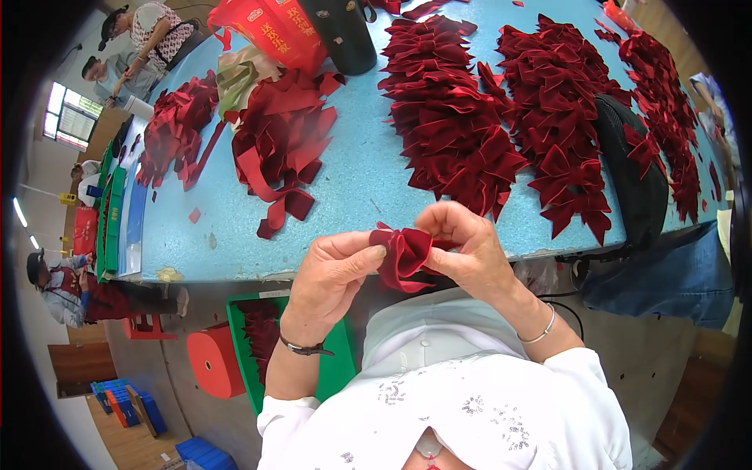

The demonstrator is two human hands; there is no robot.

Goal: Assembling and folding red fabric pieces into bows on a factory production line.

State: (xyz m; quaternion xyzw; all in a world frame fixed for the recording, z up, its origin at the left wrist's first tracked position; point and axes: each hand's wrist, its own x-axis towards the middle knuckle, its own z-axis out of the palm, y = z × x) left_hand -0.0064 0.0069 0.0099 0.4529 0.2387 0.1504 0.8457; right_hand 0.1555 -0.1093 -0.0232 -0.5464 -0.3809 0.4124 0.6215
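Observation:
A dark red velvet ribbon [401, 260], folded into loops, is held in front of me at the near edge of the blue table [352, 188]. My left hand [338, 270] pinches its left side between thumb and fingers. On the other side my right hand [464, 247] grips the ribbon, its fingertips partly hidden behind the folds. Beyond my hands lie long rows of finished-looking red velvet bows [450, 117] and more bows [552, 110]. To the left is a loose heap of cut red ribbon pieces [286, 141].
A dark tumbler [341, 35] and a red bag [270, 31] stand at the back. A black backrest [630, 176] is at the right edge. Below the table are a green crate [337, 345] and a red stool [215, 360]. Other people sit and work at the left.

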